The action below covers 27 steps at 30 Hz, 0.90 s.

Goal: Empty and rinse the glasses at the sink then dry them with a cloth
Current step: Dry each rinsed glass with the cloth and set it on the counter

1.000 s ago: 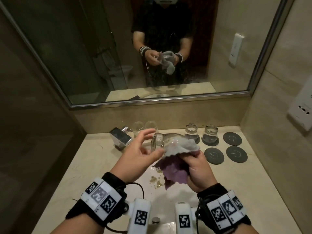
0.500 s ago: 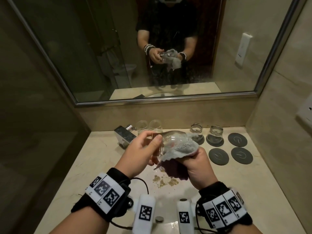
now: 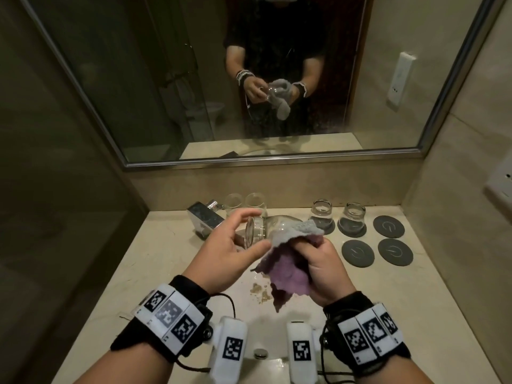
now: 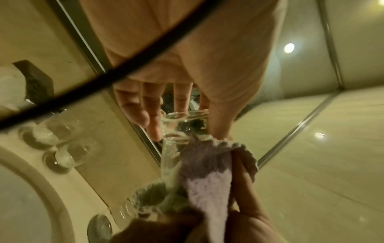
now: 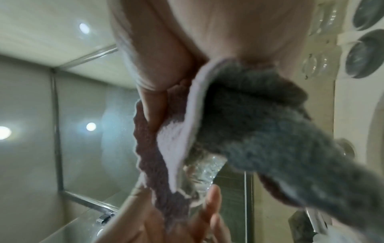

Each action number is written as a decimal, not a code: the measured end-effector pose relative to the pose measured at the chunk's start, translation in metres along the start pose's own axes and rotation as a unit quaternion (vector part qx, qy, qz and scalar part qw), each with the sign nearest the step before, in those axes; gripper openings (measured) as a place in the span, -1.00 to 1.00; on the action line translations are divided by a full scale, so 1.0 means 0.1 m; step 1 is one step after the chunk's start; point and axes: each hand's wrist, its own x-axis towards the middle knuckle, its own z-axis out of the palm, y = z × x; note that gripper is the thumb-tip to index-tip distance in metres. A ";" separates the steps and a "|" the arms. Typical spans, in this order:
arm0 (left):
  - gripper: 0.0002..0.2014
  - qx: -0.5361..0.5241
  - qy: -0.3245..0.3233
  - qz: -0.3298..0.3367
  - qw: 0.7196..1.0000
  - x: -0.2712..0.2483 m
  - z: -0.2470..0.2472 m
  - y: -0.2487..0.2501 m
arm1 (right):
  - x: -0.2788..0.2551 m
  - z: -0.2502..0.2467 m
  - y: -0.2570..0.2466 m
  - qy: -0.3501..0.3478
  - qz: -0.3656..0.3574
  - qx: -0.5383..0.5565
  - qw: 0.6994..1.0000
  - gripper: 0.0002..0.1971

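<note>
Countertop, clear glass sideways, seemingly cloth-wrapped

Right hand fills the top, fingers curled on a cloth, grey on one side, lilac-white on the other. Clear glass partly wrapped under the cloth. Left hand blurred at bottom, touching the glass. Dark round coasters top right, upturned glasses beside them.

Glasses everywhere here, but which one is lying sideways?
The glass in the person's hands, its base wrapped in the cloth. The other glasses stand upright by the back wall.
</note>
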 end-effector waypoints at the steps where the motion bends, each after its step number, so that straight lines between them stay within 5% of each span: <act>1: -0.55 -0.033 0.006 -0.031 0.999 0.00 0.01 0.02 | -0.01 0.00 0.00 0.002 -0.004 -0.019 1.000 -0.74; 4: -0.57 -0.136 0.022 -0.106 0.985 0.04 0.03 0.02 | -0.08 0.00 0.00 -0.007 -0.020 -0.066 0.998 -0.78; 6: -0.71 -0.091 0.019 -0.056 0.994 0.01 0.00 0.02 | -0.11 0.02 0.00 -0.023 -0.014 -0.056 0.998 -0.77; 9: -0.59 -0.011 -0.005 0.023 1.000 -0.04 -0.03 0.02 | -0.08 0.01 -0.01 -0.029 0.013 0.008 0.999 -0.69; 14: -0.31 -0.128 0.026 -0.100 0.986 0.03 -0.01 0.04 | -0.09 0.02 -0.02 -0.041 -0.018 -0.036 0.998 -0.74; 20: -0.52 -0.047 -0.011 0.015 0.999 -0.06 -0.06 -0.05 | -0.05 -0.03 -0.02 -0.067 0.018 0.045 0.997 -0.47; 24: -0.40 -0.118 0.010 -0.070 0.990 -0.01 -0.03 -0.02 | -0.10 -0.03 -0.06 -0.070 -0.021 -0.070 0.995 -0.79; 27: -0.51 -0.100 0.005 -0.033 0.994 -0.02 -0.04 -0.03 | -0.09 -0.05 -0.05 -0.075 -0.014 -0.062 0.995 -0.81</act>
